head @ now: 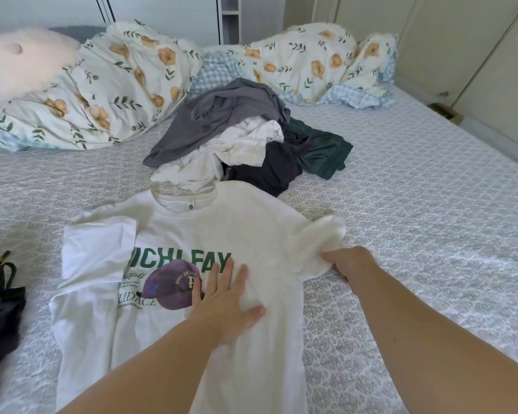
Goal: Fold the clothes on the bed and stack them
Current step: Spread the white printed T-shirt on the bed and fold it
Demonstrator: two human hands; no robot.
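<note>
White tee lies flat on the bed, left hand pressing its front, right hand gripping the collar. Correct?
Not quite. In the head view the right hand grips the sleeve at the shirt's right edge, not the collar, which lies untouched. The rest holds: the white tee lies flat on the bed, left hand pressing its front.

On the bed [416,180]: one white printed T-shirt [168,234] spread flat, one heap beyond it holding four garments—grey [216,121], white [240,144], navy [275,168], dark green [323,153]—one floral duvet [126,85], one pink cushion [21,61], two hands.
</note>
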